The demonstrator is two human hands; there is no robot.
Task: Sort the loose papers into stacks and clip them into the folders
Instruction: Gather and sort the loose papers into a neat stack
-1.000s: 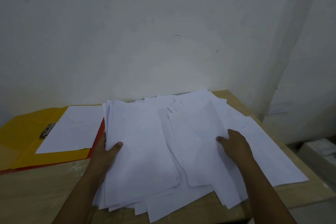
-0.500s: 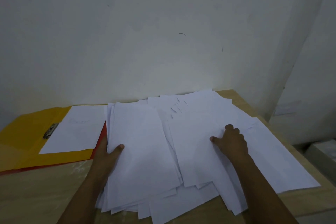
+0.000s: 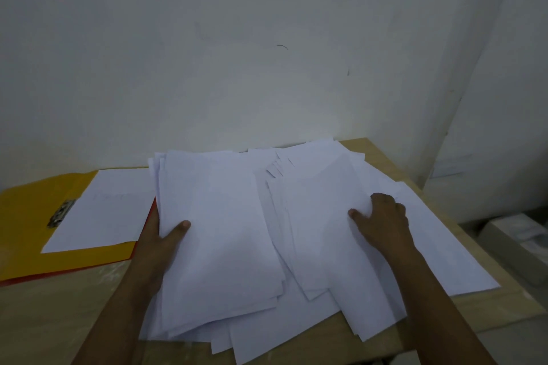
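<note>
Two hands are seen on a big heap of loose white papers (image 3: 237, 231) spread over the right and middle of the wooden surface (image 3: 44, 314). The left hand (image 3: 157, 243) is placed at the heap's left edge: its thumb is laid on top of the uppermost sheets, the other fingers are hidden under or behind the edge, so a wad of sheets is pinched there. The right hand (image 3: 382, 219) is set on the right half of the heap, knuckles bent, fingertips curled onto the paper and the thumb pointed left; some sheets seem to be bunched under the fingers, but whether anything is actually gripped cannot be told.

Sheets are fanned unevenly, with corners stuck out at the near side and over the surface's near edge. On the right, one sheet is laid out flat toward the surface's right edge.

At the left, a yellow folder (image 3: 29, 216) is laid open and flat, with a red edge shown beneath it. A metal clip (image 3: 61, 213) is seen on the folder, and a single sheet (image 3: 103, 210) is held under it or touching it. The heap's left edge is just beside this sheet and overlaps the folder's right side.

A plain wall (image 3: 237, 53) is behind the surface. A pale box (image 3: 519, 234) is seen low at the far right, blurred.
</note>
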